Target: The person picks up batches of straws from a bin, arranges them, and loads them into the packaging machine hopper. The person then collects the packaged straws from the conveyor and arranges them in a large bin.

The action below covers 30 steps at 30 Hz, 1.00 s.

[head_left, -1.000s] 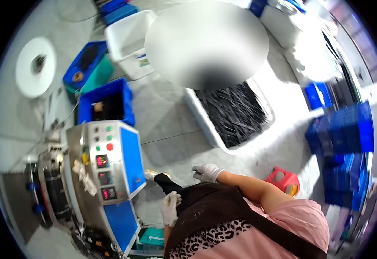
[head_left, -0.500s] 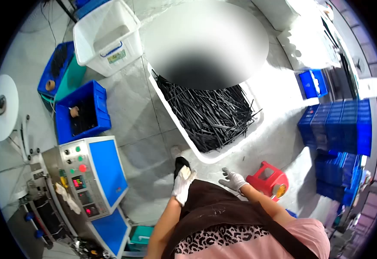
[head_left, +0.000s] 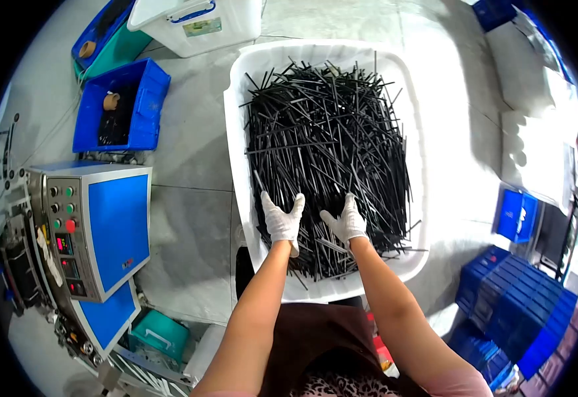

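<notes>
A large white tub on the floor holds a heap of thin black strips, lying in many directions. Both of my hands wear white gloves and reach into the near part of the heap. My left hand is at the left side, thumb and fingers spread, fingertips against the strips. To its right, my right hand has its thumb and fingers apart too, touching the strips. The undersides of both hands are hidden, and neither is closed round any strips.
A control cabinet with blue panels stands at the left. Beyond it are a blue bin and a white box. Blue crates are stacked at the right. A red stool is partly hidden by my right arm.
The view has shifted so that the whole tub shows in front of me. Both hands have moved forward from beside my apron onto the black strips.
</notes>
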### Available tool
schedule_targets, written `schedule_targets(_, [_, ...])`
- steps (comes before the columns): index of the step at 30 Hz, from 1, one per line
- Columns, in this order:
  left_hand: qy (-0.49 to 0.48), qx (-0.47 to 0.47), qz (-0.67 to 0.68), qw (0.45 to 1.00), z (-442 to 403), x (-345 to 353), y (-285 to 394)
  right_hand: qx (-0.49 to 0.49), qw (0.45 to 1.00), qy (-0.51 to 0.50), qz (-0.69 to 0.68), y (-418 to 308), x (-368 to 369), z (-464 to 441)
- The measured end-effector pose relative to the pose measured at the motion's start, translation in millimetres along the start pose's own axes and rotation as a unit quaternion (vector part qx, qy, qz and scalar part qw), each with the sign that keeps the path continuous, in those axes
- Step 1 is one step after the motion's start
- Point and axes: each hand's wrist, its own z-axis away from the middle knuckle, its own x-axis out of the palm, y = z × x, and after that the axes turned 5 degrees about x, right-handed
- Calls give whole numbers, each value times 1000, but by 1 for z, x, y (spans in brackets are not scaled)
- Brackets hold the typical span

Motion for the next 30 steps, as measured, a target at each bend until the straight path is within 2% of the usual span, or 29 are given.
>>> schedule_targets(4, [91,-19,-190,977,-10,24,9,60,984,31,165,-34,-7,-1])
schedule_targets(6, [21,-122,-116,985,-16,0,38,61,990,48,121,-38,-10,-5])
schedule_targets(7, [32,-149,-122,981,-12,-23,57,0,992,117,47,-39,8,-8])
schedule_targets(8, [13,-144,-107,984,-8,-25,65,40,992,74,-99,-53,-20,12])
schedule_targets(9, [-1,-160,-187,969,-5,-35,73,-15,967,39,-253,-35,8,-5])
schedule_targets(10, [-4,-136,-234,963,-7,-29,61,-24,950,8,-310,-58,-17,18])
schedule_targets(11, [55,-70,-267,959,-9,-19,59,-64,909,19,-411,-8,32,-23])
schedule_targets(12, [-47,-113,-267,956,-16,-15,75,-71,962,88,-248,15,23,-28])
schedule_targets(14, [16,-77,-289,954,-15,3,68,1,982,168,-85,19,20,-11])
schedule_targets(15, [30,-80,-292,952,-14,23,60,-10,983,161,-92,35,26,-27])
schedule_targets(17, [103,-8,-307,946,-16,30,45,-15,979,184,-92,45,40,-36])
schedule_targets(18, [100,-12,-307,946,-17,27,41,-14,979,181,-89,36,35,-35])
schedule_targets(20, [63,1,-250,966,-21,17,41,61,994,92,-1,-3,13,-36])
schedule_targets(22, [19,17,-142,990,-20,-5,54,24,989,62,-129,-14,6,-24])
schedule_targets(23, [0,13,-12,1000,-19,-6,53,77,980,32,-181,-37,-12,-7])
schedule_targets(24, [-65,-82,-117,988,-28,-4,52,72,952,-8,-299,-7,13,-25])
schedule_targets(25, [-133,-132,-30,982,-38,3,33,90,954,-18,-284,-20,1,-20])
schedule_targets(26, [-176,-146,-199,953,-53,-10,48,80,972,-1,-223,-2,23,-37])
schedule_targets(27, [-90,-86,-220,968,-42,-18,54,48,978,7,-201,2,33,-42])
schedule_targets(28, [-138,-80,-176,972,-46,-17,31,65,952,-39,-296,-15,17,-32])
schedule_targets(29, [-135,-68,-181,972,-48,-20,38,94,963,-88,-235,-26,-2,-37])
schedule_targets(30, [-133,-53,-201,969,-48,-24,35,117,977,-86,-155,-29,3,-40])
